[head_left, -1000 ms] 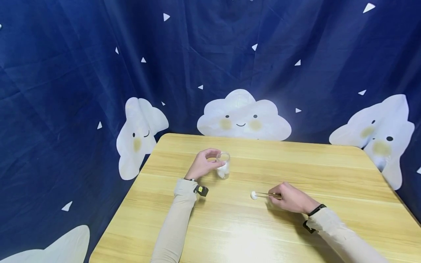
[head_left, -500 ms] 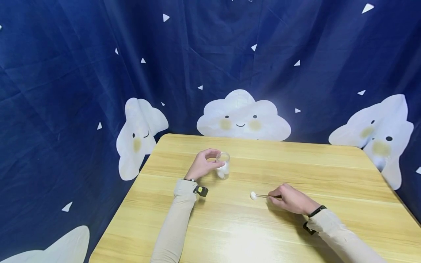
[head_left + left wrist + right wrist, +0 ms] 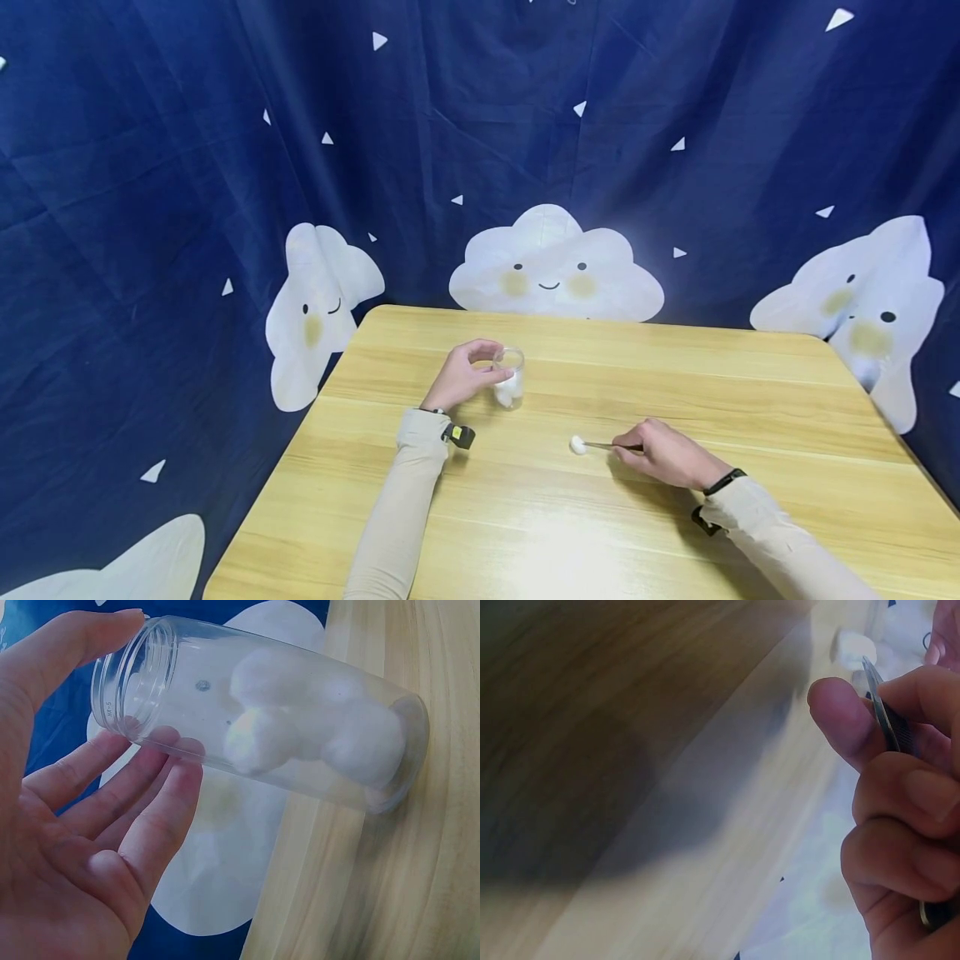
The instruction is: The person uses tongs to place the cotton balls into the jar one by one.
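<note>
My left hand [image 3: 467, 374] grips a clear plastic jar [image 3: 509, 377] near its rim, thumb on one side and fingers on the other. The jar has no lid on, and several white cotton balls [image 3: 364, 746] lie at its bottom. My right hand [image 3: 667, 454] holds metal tweezers [image 3: 603, 447] between thumb and fingers, their tips pointing left. At those tips is a single cotton ball [image 3: 577, 445], close over the table. In the right wrist view the tweezers [image 3: 885, 712] come together toward the white cotton ball [image 3: 855, 649].
The light wooden table [image 3: 675, 367] reaches from below the arms to a dark blue curtain [image 3: 525, 125] with white clouds and triangles. A small black wrist camera [image 3: 459, 435] sticks out beside the left wrist.
The tweezers' two arms stood apart a second ago and are now pressed together at the cotton ball, which has shifted very slightly left. The left hand and jar stay put.
</note>
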`<state>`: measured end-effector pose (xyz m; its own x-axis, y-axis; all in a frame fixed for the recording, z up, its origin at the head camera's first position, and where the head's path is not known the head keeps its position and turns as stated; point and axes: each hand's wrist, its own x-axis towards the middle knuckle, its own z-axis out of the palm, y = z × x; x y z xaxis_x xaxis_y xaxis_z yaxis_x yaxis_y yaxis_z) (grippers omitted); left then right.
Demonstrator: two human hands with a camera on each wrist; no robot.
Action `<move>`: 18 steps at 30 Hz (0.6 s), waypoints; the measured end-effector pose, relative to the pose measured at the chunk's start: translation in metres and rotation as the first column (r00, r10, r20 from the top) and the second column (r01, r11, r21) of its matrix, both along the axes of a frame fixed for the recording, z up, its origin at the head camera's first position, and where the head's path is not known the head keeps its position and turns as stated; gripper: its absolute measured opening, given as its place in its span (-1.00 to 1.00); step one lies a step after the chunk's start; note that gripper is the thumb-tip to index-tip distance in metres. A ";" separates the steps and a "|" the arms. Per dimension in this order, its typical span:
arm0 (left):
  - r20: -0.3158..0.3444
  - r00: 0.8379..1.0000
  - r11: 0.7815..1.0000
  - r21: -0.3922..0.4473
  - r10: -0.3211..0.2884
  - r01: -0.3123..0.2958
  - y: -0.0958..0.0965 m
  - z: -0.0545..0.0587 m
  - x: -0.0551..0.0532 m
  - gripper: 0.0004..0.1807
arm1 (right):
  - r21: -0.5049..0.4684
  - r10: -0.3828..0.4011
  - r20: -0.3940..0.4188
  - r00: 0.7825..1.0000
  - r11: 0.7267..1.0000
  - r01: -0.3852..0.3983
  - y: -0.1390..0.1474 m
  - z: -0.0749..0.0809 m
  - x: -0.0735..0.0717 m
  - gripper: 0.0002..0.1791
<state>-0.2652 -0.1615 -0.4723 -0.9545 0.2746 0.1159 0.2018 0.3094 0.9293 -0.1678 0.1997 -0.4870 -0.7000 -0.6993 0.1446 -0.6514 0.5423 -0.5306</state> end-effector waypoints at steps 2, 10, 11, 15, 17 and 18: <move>0.001 1.000 1.000 -0.001 0.003 -0.003 0.000 0.000 0.000 -0.46 | -0.002 -0.002 0.004 1.000 1.000 0.002 0.000 0.001 0.000 -0.70; 0.002 1.000 1.000 0.005 0.006 -0.006 0.000 -0.001 0.000 -0.45 | -0.004 0.003 -0.042 0.999 1.000 -0.003 0.000 0.000 -0.001 -0.68; 0.001 1.000 1.000 0.007 0.003 -0.003 0.000 -0.001 0.000 -0.45 | -0.002 0.002 -0.047 0.999 1.000 -0.003 0.000 0.000 -0.001 -0.68; -0.002 1.000 1.000 0.012 -0.003 0.003 0.000 -0.002 -0.001 -0.45 | 0.002 0.007 -0.057 0.998 1.000 -0.006 0.000 -0.002 -0.002 -0.70; -0.003 1.000 1.000 0.012 -0.002 0.002 0.000 -0.002 0.000 -0.45 | 0.003 0.009 -0.057 0.998 1.000 -0.009 0.000 -0.002 -0.001 -0.70; -0.002 1.000 1.000 0.012 -0.002 0.002 0.000 -0.001 0.000 -0.46 | 0.003 0.012 -0.055 0.998 1.000 -0.011 0.000 -0.002 -0.001 -0.70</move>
<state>-0.2653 -0.1615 -0.4736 -0.9537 0.2752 0.1214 0.2045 0.2973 0.9326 -0.1687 0.1993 -0.4890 -0.6829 -0.7077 0.1811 -0.6860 0.5359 -0.4921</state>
